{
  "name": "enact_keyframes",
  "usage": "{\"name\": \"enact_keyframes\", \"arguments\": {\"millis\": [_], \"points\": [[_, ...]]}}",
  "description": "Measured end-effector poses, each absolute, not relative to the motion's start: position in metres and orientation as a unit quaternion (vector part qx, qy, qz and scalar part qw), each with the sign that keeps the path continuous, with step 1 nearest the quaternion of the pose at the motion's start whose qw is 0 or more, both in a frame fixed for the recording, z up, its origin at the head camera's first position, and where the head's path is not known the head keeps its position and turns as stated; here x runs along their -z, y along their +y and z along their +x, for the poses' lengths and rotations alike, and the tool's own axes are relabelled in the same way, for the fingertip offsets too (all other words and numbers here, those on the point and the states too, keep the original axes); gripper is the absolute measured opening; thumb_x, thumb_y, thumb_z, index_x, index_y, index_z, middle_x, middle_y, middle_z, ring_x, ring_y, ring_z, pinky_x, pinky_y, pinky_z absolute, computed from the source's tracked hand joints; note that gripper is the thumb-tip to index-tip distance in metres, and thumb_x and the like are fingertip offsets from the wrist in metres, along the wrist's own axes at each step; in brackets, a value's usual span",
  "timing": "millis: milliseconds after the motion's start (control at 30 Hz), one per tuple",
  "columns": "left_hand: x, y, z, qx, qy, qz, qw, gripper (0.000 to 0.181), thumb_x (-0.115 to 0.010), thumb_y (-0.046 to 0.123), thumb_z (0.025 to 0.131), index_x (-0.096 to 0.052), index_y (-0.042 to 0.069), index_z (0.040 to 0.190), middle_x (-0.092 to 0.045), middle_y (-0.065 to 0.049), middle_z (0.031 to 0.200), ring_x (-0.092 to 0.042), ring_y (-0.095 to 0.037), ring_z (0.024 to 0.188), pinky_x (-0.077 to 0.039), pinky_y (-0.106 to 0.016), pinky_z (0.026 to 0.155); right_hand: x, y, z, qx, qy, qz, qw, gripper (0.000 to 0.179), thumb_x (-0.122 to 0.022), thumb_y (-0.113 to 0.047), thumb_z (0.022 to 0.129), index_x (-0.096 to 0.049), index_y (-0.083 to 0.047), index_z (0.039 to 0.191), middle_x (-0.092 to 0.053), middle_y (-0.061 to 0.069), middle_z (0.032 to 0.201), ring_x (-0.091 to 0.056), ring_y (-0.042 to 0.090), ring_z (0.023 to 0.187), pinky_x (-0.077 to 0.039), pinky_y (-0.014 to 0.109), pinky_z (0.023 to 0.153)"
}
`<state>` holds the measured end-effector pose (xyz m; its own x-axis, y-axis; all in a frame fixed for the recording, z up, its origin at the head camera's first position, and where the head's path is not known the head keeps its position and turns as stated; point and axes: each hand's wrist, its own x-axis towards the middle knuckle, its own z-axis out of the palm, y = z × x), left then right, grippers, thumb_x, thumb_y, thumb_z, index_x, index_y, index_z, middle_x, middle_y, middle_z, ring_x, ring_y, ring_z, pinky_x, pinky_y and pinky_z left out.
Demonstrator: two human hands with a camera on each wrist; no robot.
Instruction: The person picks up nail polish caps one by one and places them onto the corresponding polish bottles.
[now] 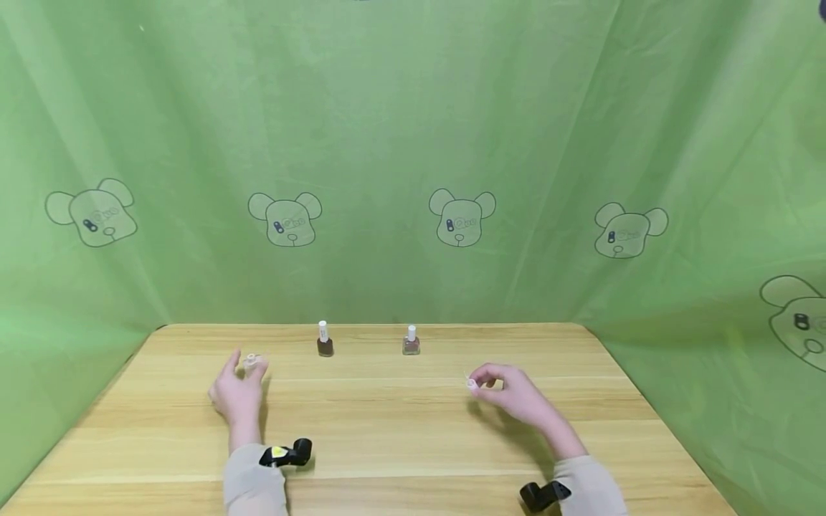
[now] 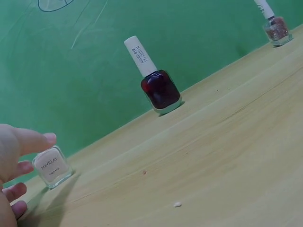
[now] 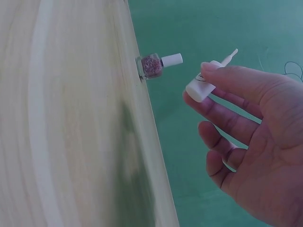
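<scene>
In the left wrist view, my left hand holds a small clear glass nail polish bottle with pale polish inside. A finger lies along its top edge, and the bottle's base is at the tabletop. From the head view its uncapped neck shows between the thumb and fingers of my left hand. Over the table's right half, my right hand pinches the white nail polish cap between thumb and fingers. The cap's brush, coated in pale polish, points away from the palm.
A dark red nail polish bottle stands capped near the table's back edge. Right of it is a capped glittery pinkish bottle. Small pale specks lie on the wooden table. Green curtain hangs behind and at both sides.
</scene>
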<state>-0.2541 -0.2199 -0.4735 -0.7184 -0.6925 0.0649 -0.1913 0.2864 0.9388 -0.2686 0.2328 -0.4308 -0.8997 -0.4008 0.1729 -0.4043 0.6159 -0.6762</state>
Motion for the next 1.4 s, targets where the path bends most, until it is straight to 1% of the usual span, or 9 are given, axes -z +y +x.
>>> {"name": "enact_keyframes", "arguments": {"millis": [133, 300, 500, 700, 933, 1100, 1200, 1300, 1400], "points": [[0.475, -0.222, -0.255, 0.521, -0.771, 0.287, 0.228, 0.059, -0.068, 0.021, 0.09, -0.046, 0.01, 0.143, -0.044, -0.022, 0.148, -0.024, -0.053, 0.136, -0.012, -0.06, 0.115, 0.431, 0.228, -0.268, -0.371, -0.898, 0.237, 0.006, 0.016, -0.072, -0.02, 0.087, -0.07, -0.013, 0.101, -0.069, -0.001, 0.098, -0.056, 0.013, 0.09, -0.046, 0.029, 0.079], [0.48, -0.225, -0.257, 0.517, -0.778, 0.28, 0.221, 0.056, -0.067, 0.021, 0.091, -0.047, 0.008, 0.141, -0.047, -0.02, 0.146, -0.027, -0.053, 0.135, -0.011, -0.06, 0.115, 0.431, 0.224, -0.266, -0.365, -0.9, 0.237, 0.001, 0.013, -0.071, -0.02, 0.087, -0.07, -0.017, 0.1, -0.069, -0.003, 0.097, -0.057, 0.014, 0.091, -0.046, 0.038, 0.082], [0.482, -0.226, -0.258, 0.507, -0.787, 0.276, 0.217, 0.052, -0.067, 0.022, 0.091, -0.051, 0.007, 0.138, -0.051, -0.021, 0.141, -0.032, -0.051, 0.132, -0.013, -0.06, 0.114, 0.432, 0.222, -0.265, -0.357, -0.905, 0.231, -0.002, 0.013, -0.071, -0.021, 0.087, -0.07, -0.018, 0.1, -0.069, -0.002, 0.099, -0.057, 0.017, 0.094, -0.045, 0.038, 0.084], [0.483, -0.224, -0.258, 0.49, -0.795, 0.284, 0.216, 0.044, -0.067, 0.024, 0.091, -0.057, 0.006, 0.129, -0.057, -0.023, 0.134, -0.036, -0.049, 0.128, -0.017, -0.06, 0.111, 0.431, 0.22, -0.265, -0.357, -0.904, 0.234, -0.006, 0.014, -0.07, -0.021, 0.087, -0.07, -0.017, 0.101, -0.069, -0.003, 0.098, -0.057, 0.017, 0.094, -0.045, 0.037, 0.083], [0.479, -0.218, -0.256, 0.475, -0.805, 0.285, 0.213, 0.039, -0.067, 0.024, 0.091, -0.06, 0.005, 0.125, -0.062, -0.022, 0.127, -0.042, -0.046, 0.123, -0.02, -0.057, 0.109, 0.432, 0.218, -0.264, -0.356, -0.905, 0.234, -0.008, 0.013, -0.07, -0.019, 0.087, -0.069, -0.017, 0.1, -0.068, -0.005, 0.094, -0.057, 0.016, 0.092, -0.046, 0.042, 0.086], [0.475, -0.216, -0.255, 0.459, -0.826, 0.266, 0.189, 0.041, -0.068, 0.027, 0.09, -0.06, 0.007, 0.125, -0.063, -0.021, 0.127, -0.049, -0.044, 0.121, -0.026, -0.057, 0.105, 0.433, 0.217, -0.266, -0.353, -0.906, 0.235, -0.008, 0.013, -0.071, -0.021, 0.087, -0.069, -0.016, 0.099, -0.067, -0.004, 0.093, -0.056, 0.016, 0.092, -0.046, 0.042, 0.085], [0.472, -0.214, -0.255, 0.484, -0.821, 0.249, 0.173, 0.042, -0.068, 0.025, 0.09, -0.059, 0.005, 0.126, -0.062, -0.022, 0.128, -0.053, -0.043, 0.119, -0.031, -0.055, 0.104, 0.434, 0.216, -0.266, -0.352, -0.906, 0.235, -0.007, 0.012, -0.071, -0.021, 0.087, -0.069, -0.017, 0.098, -0.067, -0.004, 0.092, -0.056, 0.017, 0.091, -0.046, 0.042, 0.085], [0.469, -0.211, -0.256, 0.519, -0.807, 0.228, 0.168, 0.042, -0.069, 0.02, 0.09, -0.059, 0.0, 0.125, -0.061, -0.026, 0.127, -0.057, -0.043, 0.114, -0.038, -0.053, 0.102, 0.434, 0.215, -0.266, -0.35, -0.907, 0.235, -0.005, 0.012, -0.071, -0.02, 0.087, -0.07, -0.016, 0.098, -0.067, -0.004, 0.091, -0.056, 0.017, 0.091, -0.046, 0.043, 0.085], [0.468, -0.205, -0.259, 0.538, -0.799, 0.209, 0.167, 0.04, -0.069, 0.016, 0.09, -0.061, -0.002, 0.124, -0.062, -0.027, 0.125, -0.061, -0.041, 0.111, -0.048, -0.044, 0.093, 0.434, 0.214, -0.265, -0.346, -0.909, 0.232, -0.001, 0.013, -0.072, -0.019, 0.086, -0.07, -0.015, 0.098, -0.067, -0.005, 0.09, -0.055, 0.017, 0.09, -0.046, 0.043, 0.084]]}}
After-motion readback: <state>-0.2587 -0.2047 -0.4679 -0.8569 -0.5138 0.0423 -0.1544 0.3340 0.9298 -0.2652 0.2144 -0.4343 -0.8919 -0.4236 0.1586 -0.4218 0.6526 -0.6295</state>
